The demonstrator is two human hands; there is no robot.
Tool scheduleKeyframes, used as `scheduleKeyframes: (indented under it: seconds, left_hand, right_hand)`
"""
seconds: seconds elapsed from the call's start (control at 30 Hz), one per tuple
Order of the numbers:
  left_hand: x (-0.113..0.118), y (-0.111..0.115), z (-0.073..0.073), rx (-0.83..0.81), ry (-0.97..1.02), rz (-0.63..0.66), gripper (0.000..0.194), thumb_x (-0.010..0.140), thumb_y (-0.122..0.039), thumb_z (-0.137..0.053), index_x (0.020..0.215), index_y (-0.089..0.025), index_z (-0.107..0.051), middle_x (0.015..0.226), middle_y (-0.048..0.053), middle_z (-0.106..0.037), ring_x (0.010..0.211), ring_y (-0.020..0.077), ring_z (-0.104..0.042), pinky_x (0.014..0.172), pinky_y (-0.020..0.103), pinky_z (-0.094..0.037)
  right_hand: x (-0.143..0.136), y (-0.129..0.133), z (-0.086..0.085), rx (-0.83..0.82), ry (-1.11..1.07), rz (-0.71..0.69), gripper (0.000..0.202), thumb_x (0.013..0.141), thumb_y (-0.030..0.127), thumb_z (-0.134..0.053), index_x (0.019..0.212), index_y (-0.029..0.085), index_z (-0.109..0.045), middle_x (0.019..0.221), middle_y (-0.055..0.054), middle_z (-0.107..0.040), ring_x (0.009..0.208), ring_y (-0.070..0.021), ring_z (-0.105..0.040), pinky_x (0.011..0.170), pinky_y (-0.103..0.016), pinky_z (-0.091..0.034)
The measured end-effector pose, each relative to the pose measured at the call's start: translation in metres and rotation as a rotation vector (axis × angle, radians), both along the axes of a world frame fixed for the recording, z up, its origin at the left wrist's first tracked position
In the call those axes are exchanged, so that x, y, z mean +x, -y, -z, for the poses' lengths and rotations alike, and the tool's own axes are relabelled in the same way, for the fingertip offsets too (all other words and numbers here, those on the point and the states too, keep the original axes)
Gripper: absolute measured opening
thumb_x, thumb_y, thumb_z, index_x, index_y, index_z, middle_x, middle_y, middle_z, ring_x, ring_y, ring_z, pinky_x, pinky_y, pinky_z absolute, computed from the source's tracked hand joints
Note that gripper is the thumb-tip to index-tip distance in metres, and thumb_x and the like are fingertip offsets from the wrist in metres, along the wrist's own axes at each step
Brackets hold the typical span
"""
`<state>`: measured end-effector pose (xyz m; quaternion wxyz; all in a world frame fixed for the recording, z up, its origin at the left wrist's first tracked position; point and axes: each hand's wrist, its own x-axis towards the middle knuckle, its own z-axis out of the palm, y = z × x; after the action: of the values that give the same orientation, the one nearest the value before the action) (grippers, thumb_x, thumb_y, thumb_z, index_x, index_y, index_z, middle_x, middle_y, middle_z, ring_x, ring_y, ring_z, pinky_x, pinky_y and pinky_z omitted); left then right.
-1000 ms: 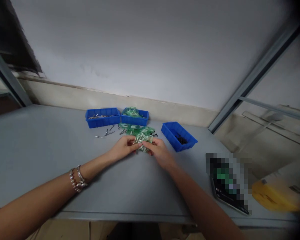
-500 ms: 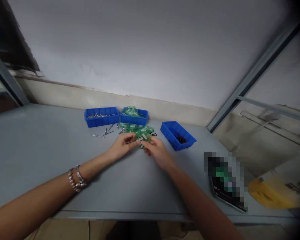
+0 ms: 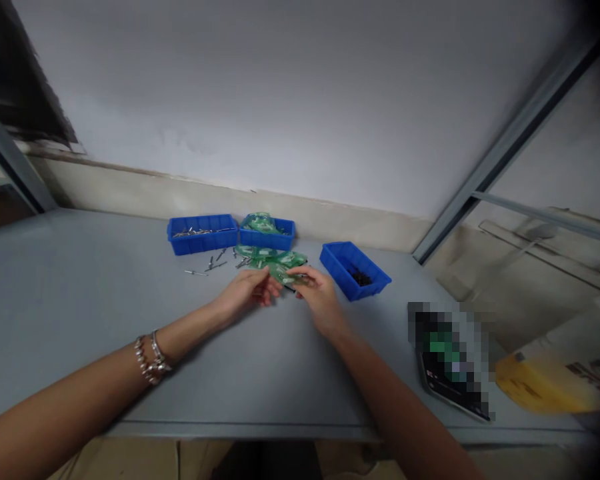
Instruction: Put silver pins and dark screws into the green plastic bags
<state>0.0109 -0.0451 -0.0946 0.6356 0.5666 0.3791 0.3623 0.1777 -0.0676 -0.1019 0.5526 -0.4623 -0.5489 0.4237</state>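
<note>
A small green see-through plastic bag point(image 3: 280, 273) with pale slim pieces in it is between my hands. My left hand point(image 3: 247, 293) pinches its left edge with thumb and curled fingers. On the other side, my right hand point(image 3: 320, 297) grips the bag with the thumb and fingers closed on it. A dark screw-like piece shows just below the bag, partly hidden by my right fingers. Right behind lie more green bags point(image 3: 265, 255), one against another on the table. Loose metal pins point(image 3: 217, 265) are scattered to the left of them.
A blue bin point(image 3: 203, 243) with metal pins stands at the back left. Beside it, another blue bin point(image 3: 267, 240) has a green bag on top. A third blue bin point(image 3: 343, 273) holds dark screws. A phone-like device point(image 3: 455, 393), partly blurred, and a yellow-and-white package point(image 3: 545, 387) are at right.
The bag between my hands has tipped flatter. My right fingers have shifted over its top, and my left fingers have come lower and more into sight.
</note>
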Motion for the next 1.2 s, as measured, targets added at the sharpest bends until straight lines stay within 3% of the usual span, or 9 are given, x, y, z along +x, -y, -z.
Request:
scheduleKeyframes:
  seconds: [0.17,0.3,0.4,0.5,0.63,0.87,0.97,1.07,1.2]
  left_hand:
    - [0.0,0.001,0.001,-0.008,0.061,-0.016,0.056,0.076,-0.068,-0.054,0.065,-0.013,-0.059,0.062,0.005,-0.059,0.053,0.0123,-0.049,0.055,0.026,-0.038]
    - [0.0,0.002,-0.001,0.083,-0.056,-0.038,0.043,0.07,-0.053,-0.069,0.06,-0.013,-0.056,0.058,0.001,-0.053,0.056,0.0116,-0.046,0.055,0.024,-0.035]
    - [0.0,0.002,-0.003,0.142,-0.083,-0.054,0.039,0.069,-0.049,-0.069,0.061,-0.014,-0.054,0.061,0.0,-0.051,0.059,0.0119,-0.045,0.057,0.025,-0.036]
    - [-0.001,0.002,-0.005,0.26,-0.141,-0.026,0.035,0.073,-0.047,-0.063,0.063,-0.014,-0.056,0.061,0.0,-0.05,0.059,0.0121,-0.043,0.057,0.025,-0.035]
    - [0.0,0.002,-0.007,0.398,-0.223,-0.024,0.033,0.075,-0.042,-0.06,0.058,-0.015,-0.054,0.055,-0.001,-0.046,0.055,0.0112,-0.039,0.054,0.025,-0.032]
    - [0.0,0.003,-0.005,0.417,-0.335,-0.092,0.04,0.075,-0.05,-0.06,0.054,-0.016,-0.052,0.051,-0.001,-0.044,0.053,0.011,-0.038,0.051,0.024,-0.027]
    - [-0.002,0.001,-0.009,0.245,-0.347,-0.119,0.051,0.077,-0.061,-0.055,0.056,-0.014,-0.056,0.051,0.0,-0.048,0.047,0.0104,-0.039,0.047,0.023,-0.026]
    - [-0.003,-0.001,-0.013,-0.134,-0.162,-0.031,0.058,0.081,-0.065,-0.048,0.067,-0.011,-0.064,0.062,0.006,-0.06,0.045,0.0094,-0.045,0.044,0.022,-0.029]
    - [-0.001,-0.001,-0.014,-0.424,0.145,0.027,0.042,0.082,-0.053,-0.059,0.075,-0.012,-0.062,0.067,0.005,-0.062,0.045,0.0071,-0.047,0.043,0.019,-0.035]
  right_hand:
    - [0.001,-0.001,-0.001,0.15,0.16,-0.006,0.015,0.068,0.022,-0.058,0.076,0.026,-0.07,0.085,-0.003,-0.061,0.084,-0.018,-0.054,0.074,-0.031,-0.042]
    - [0.001,0.001,-0.004,0.195,0.195,-0.012,0.018,0.069,0.022,-0.055,0.079,0.024,-0.07,0.087,-0.004,-0.057,0.085,-0.0176,-0.054,0.073,-0.03,-0.043]
    - [0.0,0.002,-0.004,0.121,0.13,-0.012,0.03,0.074,0.023,-0.05,0.099,0.025,-0.066,0.095,-0.004,-0.057,0.074,-0.0143,-0.053,0.063,-0.028,-0.042]
    - [0.0,0.0,-0.001,-0.048,-0.043,-0.065,0.04,0.079,0.037,-0.05,0.117,0.026,-0.053,0.08,-0.001,-0.057,0.058,-0.0116,-0.05,0.054,-0.026,-0.038]
    - [-0.003,-0.001,0.002,-0.176,-0.102,-0.134,0.042,0.075,0.055,-0.055,0.099,0.021,-0.054,0.065,0.002,-0.054,0.052,-0.0122,-0.052,0.05,-0.027,-0.036]
    - [0.0,0.003,-0.004,-0.064,-0.001,-0.119,0.026,0.068,0.045,-0.066,0.074,0.02,-0.058,0.065,0.001,-0.053,0.06,-0.0122,-0.047,0.055,-0.026,-0.036]
    - [0.002,0.001,-0.005,0.014,0.054,-0.018,0.02,0.069,0.04,-0.064,0.072,0.021,-0.058,0.069,-0.001,-0.055,0.067,-0.0149,-0.05,0.061,-0.029,-0.039]
    - [0.003,-0.001,-0.007,0.157,0.239,0.06,0.009,0.071,0.031,-0.062,0.071,0.023,-0.061,0.076,-0.003,-0.06,0.079,-0.0195,-0.054,0.071,-0.033,-0.042]
    - [0.006,-0.001,-0.013,0.357,0.56,0.066,0.011,0.074,0.021,-0.059,0.075,0.026,-0.069,0.096,-0.006,-0.063,0.096,-0.0228,-0.055,0.089,-0.042,-0.04]
